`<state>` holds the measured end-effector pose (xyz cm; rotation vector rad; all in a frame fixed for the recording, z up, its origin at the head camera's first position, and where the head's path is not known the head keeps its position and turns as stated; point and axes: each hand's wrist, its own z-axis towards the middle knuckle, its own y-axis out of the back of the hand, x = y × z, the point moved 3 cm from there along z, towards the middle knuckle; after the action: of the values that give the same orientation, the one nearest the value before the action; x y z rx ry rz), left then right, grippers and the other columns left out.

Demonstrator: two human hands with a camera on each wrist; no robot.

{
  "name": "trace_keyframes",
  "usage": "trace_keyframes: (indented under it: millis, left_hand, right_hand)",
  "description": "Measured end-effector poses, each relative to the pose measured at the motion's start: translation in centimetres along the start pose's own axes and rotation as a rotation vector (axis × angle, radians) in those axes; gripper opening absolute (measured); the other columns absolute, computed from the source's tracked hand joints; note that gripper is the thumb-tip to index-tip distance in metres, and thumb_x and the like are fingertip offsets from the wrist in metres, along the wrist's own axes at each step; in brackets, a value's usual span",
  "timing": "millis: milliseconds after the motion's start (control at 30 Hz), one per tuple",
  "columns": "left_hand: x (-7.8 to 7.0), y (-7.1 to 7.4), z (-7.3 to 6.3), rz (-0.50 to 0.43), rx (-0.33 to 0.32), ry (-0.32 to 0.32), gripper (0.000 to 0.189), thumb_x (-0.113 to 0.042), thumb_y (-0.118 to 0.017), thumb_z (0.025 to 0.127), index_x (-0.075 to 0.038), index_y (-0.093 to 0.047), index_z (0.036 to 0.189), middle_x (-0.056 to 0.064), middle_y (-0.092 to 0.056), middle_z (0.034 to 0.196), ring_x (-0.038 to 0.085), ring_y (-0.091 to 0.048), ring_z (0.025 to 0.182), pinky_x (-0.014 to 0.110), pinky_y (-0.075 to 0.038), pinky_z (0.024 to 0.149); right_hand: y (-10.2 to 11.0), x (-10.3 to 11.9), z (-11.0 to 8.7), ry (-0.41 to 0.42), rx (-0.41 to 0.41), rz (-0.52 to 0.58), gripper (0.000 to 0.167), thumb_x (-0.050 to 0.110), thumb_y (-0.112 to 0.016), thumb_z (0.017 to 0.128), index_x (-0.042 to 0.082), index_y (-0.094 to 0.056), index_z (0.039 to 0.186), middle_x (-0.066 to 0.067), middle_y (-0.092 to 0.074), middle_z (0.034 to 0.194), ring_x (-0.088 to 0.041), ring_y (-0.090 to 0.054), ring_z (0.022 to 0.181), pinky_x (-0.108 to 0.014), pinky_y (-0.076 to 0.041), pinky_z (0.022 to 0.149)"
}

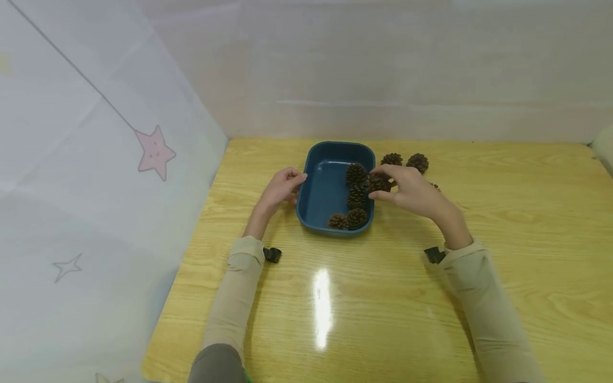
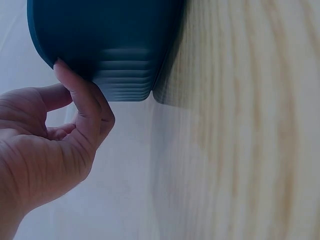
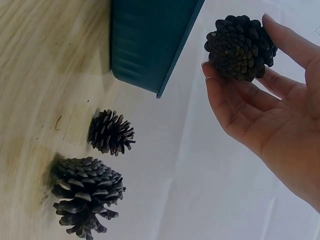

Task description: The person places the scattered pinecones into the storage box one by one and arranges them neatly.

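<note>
A dark blue rectangular container (image 1: 322, 194) stands on the table, with several brown pine cones (image 1: 356, 218) along its right side and near corner. My left hand (image 1: 280, 187) pinches the container's left rim; in the left wrist view the fingers (image 2: 87, 107) bend against its outer wall. Over the right rim, my right hand (image 1: 414, 192) grips another pine cone (image 3: 241, 48) between thumb and fingertips. In the head view this held pine cone (image 1: 380, 183) is partly covered by the fingers.
Behind the right hand, two pine cones (image 1: 418, 162) lie on the wooden table (image 1: 383, 308), and a bit of another shows beside the wrist. A white sheet (image 1: 383, 69) hangs along the table's far edge, and another with drawn stars is at the left.
</note>
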<state>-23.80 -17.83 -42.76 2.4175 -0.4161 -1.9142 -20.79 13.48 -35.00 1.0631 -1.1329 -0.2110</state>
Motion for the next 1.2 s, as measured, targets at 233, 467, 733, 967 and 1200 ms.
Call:
trace_keyframes:
  millis: [233, 467, 733, 967, 1200]
  left_hand:
    - [0.4, 0.2, -0.1, -0.013, -0.004, 0.006, 0.029, -0.030, -0.060, 0.108, -0.002, -0.058, 0.113, 0.007, -0.054, 0.088, 0.019, -0.051, 0.068, 0.032, -0.050, 0.057]
    - [0.6, -0.1, 0.0, -0.007, 0.005, 0.001, 0.030, -0.032, -0.060, 0.108, -0.003, -0.059, 0.114, 0.007, -0.055, 0.090, 0.018, -0.052, 0.070, 0.032, -0.050, 0.057]
    - [0.7, -0.2, 0.2, -0.005, 0.002, 0.000, 0.029, -0.032, -0.060, 0.107, -0.004, -0.059, 0.112, 0.007, -0.055, 0.089, 0.017, -0.052, 0.069, 0.031, -0.050, 0.056]
    - [0.5, -0.3, 0.3, -0.003, 0.003, -0.011, 0.026, -0.030, -0.060, 0.108, -0.004, -0.059, 0.110, 0.007, -0.056, 0.088, 0.017, -0.053, 0.068, 0.031, -0.050, 0.054]
    - [0.6, -0.3, 0.3, -0.006, 0.003, -0.009, 0.025, -0.030, -0.060, 0.108, -0.004, -0.059, 0.110, 0.006, -0.056, 0.088, 0.016, -0.053, 0.068, 0.029, -0.050, 0.054]
  right_hand:
    - [-0.4, 0.6, 0.8, 0.007, 0.002, 0.000, 0.053, 0.024, -0.074, 0.099, 0.000, -0.056, 0.142, -0.019, -0.061, 0.139, -0.038, -0.058, 0.124, -0.057, -0.047, 0.099]
    - [-0.9, 1.3, 1.5, 0.033, -0.008, 0.023, 0.053, 0.025, -0.074, 0.099, 0.000, -0.057, 0.142, -0.019, -0.061, 0.137, -0.035, -0.062, 0.112, -0.055, -0.049, 0.095]
    - [-1.4, 1.7, 2.3, 0.048, 0.012, 0.013, 0.053, 0.028, -0.073, 0.100, 0.000, -0.057, 0.142, -0.020, -0.060, 0.139, -0.035, -0.064, 0.111, -0.055, -0.048, 0.099]
    - [-2.3, 2.1, 3.1, 0.106, 0.015, 0.036, 0.049, 0.029, -0.074, 0.099, 0.001, -0.060, 0.138, -0.018, -0.063, 0.136, -0.036, -0.060, 0.125, -0.054, -0.047, 0.104]
    - [-3.5, 2.3, 3.7, 0.111, 0.046, 0.038, 0.050, 0.032, -0.075, 0.098, 0.003, -0.060, 0.137, -0.016, -0.064, 0.134, -0.032, -0.063, 0.118, -0.051, -0.050, 0.099]
